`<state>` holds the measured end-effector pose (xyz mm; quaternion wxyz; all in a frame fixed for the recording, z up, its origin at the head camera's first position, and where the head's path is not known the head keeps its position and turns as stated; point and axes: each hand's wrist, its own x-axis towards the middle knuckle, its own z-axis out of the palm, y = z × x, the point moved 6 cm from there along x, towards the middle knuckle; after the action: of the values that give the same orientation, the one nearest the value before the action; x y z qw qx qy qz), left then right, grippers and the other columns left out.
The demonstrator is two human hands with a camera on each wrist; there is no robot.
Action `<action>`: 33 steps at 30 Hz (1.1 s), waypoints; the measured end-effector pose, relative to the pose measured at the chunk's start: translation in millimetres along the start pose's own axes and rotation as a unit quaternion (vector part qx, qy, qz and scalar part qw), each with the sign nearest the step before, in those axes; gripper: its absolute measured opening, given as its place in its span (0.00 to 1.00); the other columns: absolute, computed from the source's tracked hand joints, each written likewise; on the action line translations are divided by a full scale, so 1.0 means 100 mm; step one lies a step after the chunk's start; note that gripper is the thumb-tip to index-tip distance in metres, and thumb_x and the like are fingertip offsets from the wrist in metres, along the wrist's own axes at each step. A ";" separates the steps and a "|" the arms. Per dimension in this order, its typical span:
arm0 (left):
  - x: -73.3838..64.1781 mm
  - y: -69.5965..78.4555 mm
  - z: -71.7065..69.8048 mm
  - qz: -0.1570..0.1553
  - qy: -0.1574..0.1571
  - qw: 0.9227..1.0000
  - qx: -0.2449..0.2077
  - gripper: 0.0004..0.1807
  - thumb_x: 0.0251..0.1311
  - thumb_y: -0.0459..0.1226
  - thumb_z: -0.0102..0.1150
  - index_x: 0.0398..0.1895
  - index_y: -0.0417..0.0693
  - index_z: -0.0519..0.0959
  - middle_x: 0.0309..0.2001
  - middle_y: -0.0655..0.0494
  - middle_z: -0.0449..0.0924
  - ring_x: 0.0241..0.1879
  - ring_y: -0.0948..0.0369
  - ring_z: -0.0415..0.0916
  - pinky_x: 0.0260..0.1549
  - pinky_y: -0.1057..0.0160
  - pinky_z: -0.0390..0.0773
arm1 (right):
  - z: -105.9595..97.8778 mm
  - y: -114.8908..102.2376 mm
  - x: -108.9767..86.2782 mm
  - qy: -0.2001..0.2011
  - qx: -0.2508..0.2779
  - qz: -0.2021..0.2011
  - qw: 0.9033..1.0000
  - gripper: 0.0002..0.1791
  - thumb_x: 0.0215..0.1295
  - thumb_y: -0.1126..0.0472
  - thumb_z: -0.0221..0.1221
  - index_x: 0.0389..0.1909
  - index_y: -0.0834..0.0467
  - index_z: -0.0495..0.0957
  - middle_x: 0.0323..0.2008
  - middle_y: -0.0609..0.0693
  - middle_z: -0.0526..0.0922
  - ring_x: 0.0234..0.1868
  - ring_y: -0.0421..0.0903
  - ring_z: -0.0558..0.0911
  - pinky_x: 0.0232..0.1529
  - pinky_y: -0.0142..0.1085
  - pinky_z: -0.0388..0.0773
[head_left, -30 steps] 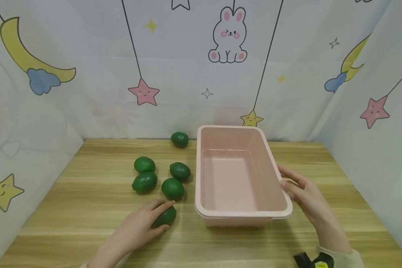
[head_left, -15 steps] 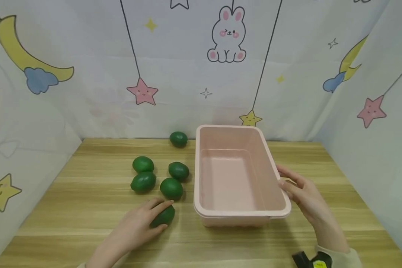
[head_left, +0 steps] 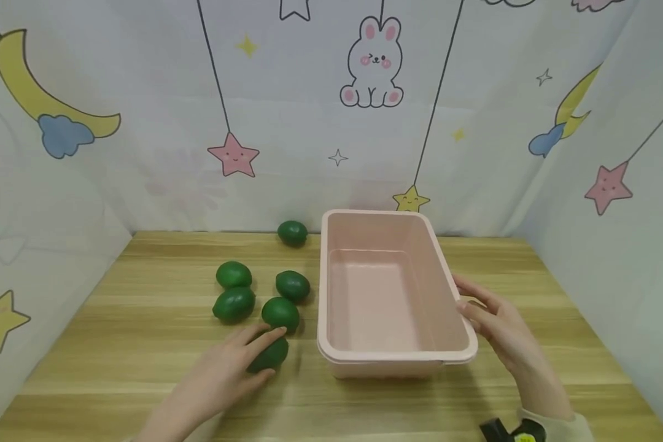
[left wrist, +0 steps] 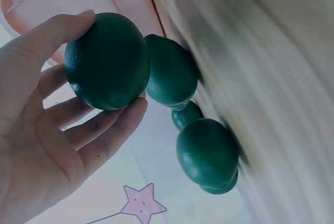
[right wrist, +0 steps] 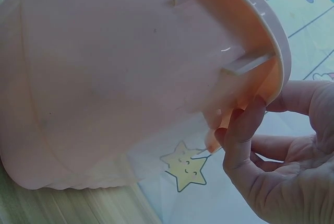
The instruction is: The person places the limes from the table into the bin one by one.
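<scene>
My left hand (head_left: 226,368) grips a dark green lime (head_left: 271,355) at the front of the group. In the left wrist view the thumb and fingers curl round this lime (left wrist: 107,61), close over the table. Just behind it in the head view lies another lime (head_left: 280,314), overlapped by a fingertip. On the right stands a pink plastic basin (head_left: 396,356), with nothing inside. My right hand (head_left: 503,331) holds the basin's right rim, thumb on top. Seen from the right wrist, the fingers pinch the basin's rim (right wrist: 284,62) from outside and below.
Several more limes rest left of the basin: one lime (head_left: 293,233) by the back wall, one lime (head_left: 293,286) nearer, and a touching pair (head_left: 234,275) further left. Patterned white cloth (head_left: 276,202) encloses the wooden table (head_left: 116,362) at the back and sides.
My left hand has edged slightly away from me with the lime, closer to the lime behind it. The head view has shifted a little. The right hand and basin stay in place.
</scene>
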<state>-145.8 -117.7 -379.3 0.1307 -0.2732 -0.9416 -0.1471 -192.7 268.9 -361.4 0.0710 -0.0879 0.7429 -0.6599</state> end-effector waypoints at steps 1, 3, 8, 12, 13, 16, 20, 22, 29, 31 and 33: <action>0.01 0.01 -0.02 0.003 0.000 1.000 -0.001 0.36 0.44 0.43 0.75 0.61 0.56 0.75 0.53 0.55 0.78 0.51 0.57 0.79 0.42 0.57 0.83 | 0.00 0.00 0.00 0.000 0.001 -0.001 1.000 0.29 0.71 0.64 0.50 0.71 0.66 0.57 0.54 0.40 0.75 0.45 0.36 0.83 0.43 0.31 0.82; 0.02 0.03 -0.05 0.005 -0.004 1.000 -0.003 0.35 0.45 0.43 0.74 0.61 0.56 0.74 0.53 0.56 0.77 0.50 0.58 0.78 0.41 0.58 0.83 | -0.01 0.00 0.00 0.000 0.003 -0.003 1.000 0.29 0.71 0.64 0.50 0.71 0.65 0.57 0.54 0.40 0.75 0.45 0.36 0.83 0.43 0.31 0.82; 0.03 0.05 -0.11 0.001 -0.016 1.000 -0.004 0.35 0.47 0.44 0.73 0.63 0.58 0.73 0.53 0.57 0.77 0.50 0.58 0.78 0.37 0.60 0.83 | -0.02 0.00 0.00 -0.009 0.008 -0.011 1.000 0.29 0.72 0.65 0.49 0.71 0.64 0.57 0.55 0.41 0.74 0.44 0.36 0.83 0.42 0.31 0.82; 0.05 0.05 -0.15 0.000 -0.014 1.000 0.003 0.36 0.47 0.45 0.73 0.63 0.59 0.72 0.55 0.56 0.76 0.51 0.57 0.78 0.35 0.63 0.83 | 0.00 -0.02 0.00 -0.014 0.013 -0.015 1.000 0.29 0.72 0.66 0.49 0.71 0.66 0.56 0.54 0.41 0.74 0.43 0.36 0.83 0.41 0.31 0.82; 0.05 0.05 -0.16 0.001 -0.011 1.000 0.006 0.36 0.47 0.45 0.73 0.63 0.59 0.72 0.55 0.56 0.76 0.51 0.57 0.78 0.34 0.63 0.82 | 0.00 -0.03 0.00 -0.015 0.012 -0.014 1.000 0.29 0.72 0.66 0.49 0.71 0.66 0.56 0.54 0.41 0.74 0.43 0.36 0.83 0.41 0.31 0.82; 0.07 0.06 -0.19 0.009 0.003 1.000 0.014 0.37 0.46 0.45 0.74 0.63 0.59 0.72 0.54 0.56 0.77 0.51 0.58 0.77 0.35 0.63 0.82 | 0.01 -0.03 0.00 -0.014 0.010 -0.015 1.000 0.29 0.72 0.66 0.49 0.71 0.67 0.56 0.54 0.42 0.74 0.42 0.36 0.84 0.41 0.31 0.82; 0.10 0.07 -0.24 0.014 0.010 1.000 0.019 0.37 0.45 0.44 0.74 0.63 0.59 0.73 0.53 0.55 0.77 0.50 0.57 0.78 0.33 0.64 0.82 | 0.00 -0.03 0.01 -0.012 0.011 -0.019 1.000 0.28 0.71 0.66 0.49 0.71 0.66 0.57 0.54 0.42 0.75 0.43 0.37 0.84 0.41 0.31 0.82; 0.11 0.08 -0.27 0.017 0.016 0.999 0.023 0.37 0.45 0.44 0.75 0.63 0.59 0.73 0.53 0.54 0.77 0.50 0.57 0.78 0.33 0.63 0.82 | 0.00 -0.03 0.01 -0.011 0.011 -0.020 1.000 0.28 0.71 0.66 0.49 0.70 0.66 0.57 0.53 0.42 0.75 0.42 0.37 0.84 0.40 0.31 0.82; 0.17 0.10 -0.37 0.031 0.033 0.998 0.032 0.38 0.44 0.43 0.75 0.63 0.58 0.73 0.51 0.53 0.78 0.49 0.56 0.79 0.37 0.59 0.84 | 0.00 -0.04 0.01 -0.010 0.012 -0.022 1.000 0.28 0.71 0.66 0.49 0.70 0.66 0.58 0.53 0.42 0.75 0.43 0.36 0.83 0.41 0.30 0.82; 0.19 0.11 -0.41 0.036 0.041 0.998 0.032 0.37 0.44 0.44 0.75 0.62 0.58 0.73 0.51 0.53 0.78 0.49 0.56 0.79 0.36 0.59 0.84 | 0.00 -0.04 0.01 -0.011 0.012 -0.022 1.000 0.28 0.71 0.66 0.49 0.70 0.66 0.58 0.53 0.42 0.75 0.43 0.36 0.83 0.41 0.30 0.82; 0.20 0.11 -0.44 0.041 0.050 0.997 0.032 0.37 0.44 0.44 0.75 0.62 0.58 0.73 0.51 0.53 0.78 0.48 0.56 0.79 0.35 0.59 0.84 | 0.00 -0.03 0.01 -0.010 0.011 -0.020 1.000 0.28 0.71 0.66 0.50 0.70 0.66 0.58 0.53 0.42 0.75 0.44 0.36 0.83 0.42 0.30 0.82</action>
<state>-149.0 -114.6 -330.2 0.1922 -0.2991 -0.9263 -0.1248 -193.1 268.3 -358.2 0.0658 -0.1083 0.7327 -0.6686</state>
